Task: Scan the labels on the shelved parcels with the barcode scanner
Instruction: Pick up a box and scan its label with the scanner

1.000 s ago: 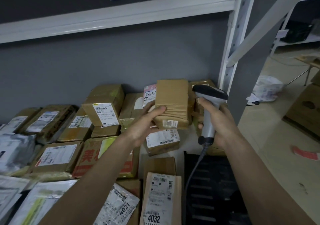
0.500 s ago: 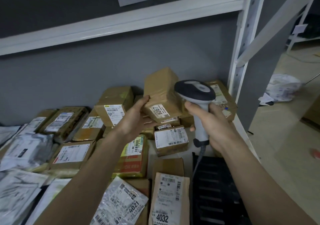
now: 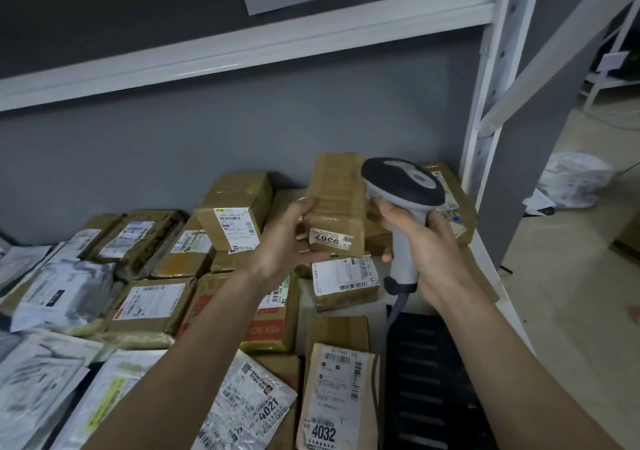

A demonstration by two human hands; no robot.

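My left hand (image 3: 282, 238) grips a small taped brown parcel (image 3: 337, 200), lifted above the shelf, its near end showing a white label reading 9367. My right hand (image 3: 427, 247) holds the grey barcode scanner (image 3: 403, 207) by its handle, just right of the parcel; its dark head covers the parcel's right edge, and its cable hangs down from the handle. Several other labelled parcels lie on the shelf, among them a box (image 3: 343, 281) under the lifted one and a packet marked 4032 (image 3: 337, 397).
Cardboard boxes and grey plastic mailers (image 3: 65, 293) crowd the shelf to the left. A black slatted crate (image 3: 433, 380) sits below my right arm. A white shelf upright (image 3: 491, 103) stands at the right, a white beam (image 3: 242, 47) overhead, open floor beyond.
My left hand has turned the brown parcel so its 9367 label faces me more squarely. The scanner has risen slightly and sits close against the parcel's right side.
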